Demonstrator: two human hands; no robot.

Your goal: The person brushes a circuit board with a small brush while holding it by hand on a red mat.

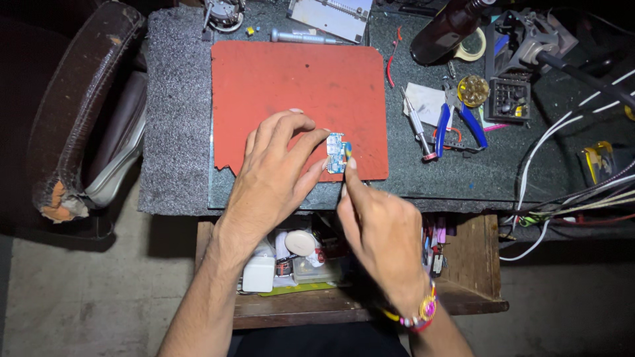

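nearest the lens, the two forearms are seen reaching up from the bottom edge, the right wrist ringed by a beaded bracelet [423, 312]. beyond them, the counter [178, 119] is covered with a grey, felt-like sheet, presumably so that small parts do not roll or slide. on it a red mat [284, 79], chewed away at its lower left corner, is laid squarely before the person, probably as a padded work surface. an open drawer [476, 264] below the counter edge is kept within easy reach, though its jumble of small containers is half hidden by the arms and cannot be told apart. the left hand [274, 172] is curled, its fingertips pinching a small blue circuit board [336, 153] by its left edge, so that the board is held over the mat's lower right part. the right hand [380, 225] is closed with a finger and thumb pressed against the board's right edge; whether something thin is gripped there cannot be made out. blue-handled pliers [463, 122] and a small screwdriver [417, 125] are laid to the right, near at hand. the far tools at the top are cut off by the frame, and the parts on the board are too small to read.
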